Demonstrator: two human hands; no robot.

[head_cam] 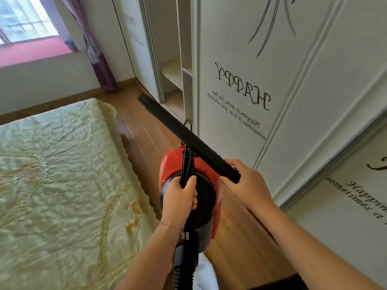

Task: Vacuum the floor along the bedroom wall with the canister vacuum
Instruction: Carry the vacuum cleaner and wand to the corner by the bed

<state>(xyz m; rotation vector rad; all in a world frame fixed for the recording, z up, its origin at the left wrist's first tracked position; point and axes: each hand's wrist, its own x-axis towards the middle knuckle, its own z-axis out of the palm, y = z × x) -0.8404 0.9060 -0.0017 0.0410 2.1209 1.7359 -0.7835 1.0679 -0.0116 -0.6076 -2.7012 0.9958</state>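
At your far left the window (25, 19) and purple curtain (98, 59) mark the end wall; below them the bed (58, 174), under a pale green quilted cover, fills the left half of the view and leaves only a narrow strip of wooden floor (144, 130) between it and the wardrobe. Your left hand (180, 195) is closed around the top of the red canister vacuum (188, 185), pinching a bundle of black cord (186, 164) against it, apparently to keep the cord from trailing; the canister is carried in the air over the floor strip, not set down. A ribbed hose (180, 271) leaves its near end. Your right hand (245, 181) is wrapped around the near end of the black extension tube (184, 132), which slants forward and left, its far tip just by the wardrobe's sliding-door track, though whether it touches the floor cannot be told. The tube end at your right hand seems to sit beside the canister, so you may be fitting it rather than cleaning. The open wardrobe bay (176, 76) shows bare shelves. The white wardrobe door (240, 91) bears lettering, mirrored in this view, reading "HAPPY" and "Happiness seems far but sometimes it is at your doorstep"; the panel (356, 195) at far right repeats part of it. No brand is legible on the vacuum.
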